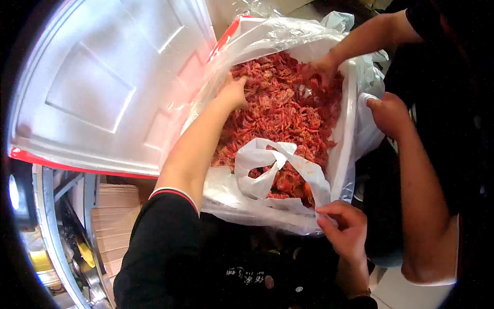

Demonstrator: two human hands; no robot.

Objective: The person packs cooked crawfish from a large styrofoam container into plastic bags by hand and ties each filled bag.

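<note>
Red cooked crayfish (280, 110) fill a large white foam box (349, 129) lined with clear plastic. My left hand (234, 92) reaches into the left side of the heap; its thumb shows, but the other fingers are hidden. At the near right corner, my right hand (346, 226) pinches the edge of a white plastic bag (257, 180). That bag lies with its handles over the near end of the box, and some crayfish show in its opening.
A co-worker's hand (324, 69) is among the crayfish on the right; their other hand (392, 116) grips white plastic beside the box. The silvery, red-edged lid (92, 87) stands open at left. Below it are a metal rack (46, 206) and flattened cardboard (116, 221).
</note>
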